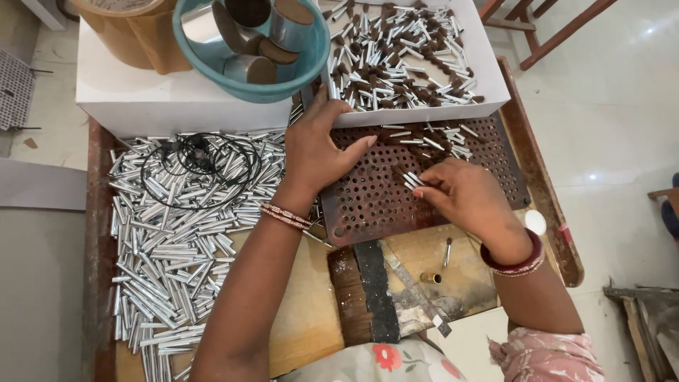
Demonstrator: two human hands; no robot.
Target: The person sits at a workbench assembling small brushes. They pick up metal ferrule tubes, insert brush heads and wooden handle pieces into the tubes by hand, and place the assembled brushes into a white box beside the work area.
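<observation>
- Head view: left hand (318, 152) flat on the perforated metal plate (375, 201), palm down, fingers spread, grip wide, holding nothing.
- Right hand (463, 194) over the same plate, grip narrow, pinching a few small silver tubes (411, 180) at the fingertips.
- Loose brown-tipped tubes (431, 138) lie on the plate's far edge; more fill the white box (488, 78) behind.
- Pile of silver tubes (177, 233) on the table (311, 318) left of the plate, black cable (198, 159) on top.
- Teal bowl (247, 78) far left; brush (353, 290) near.
</observation>
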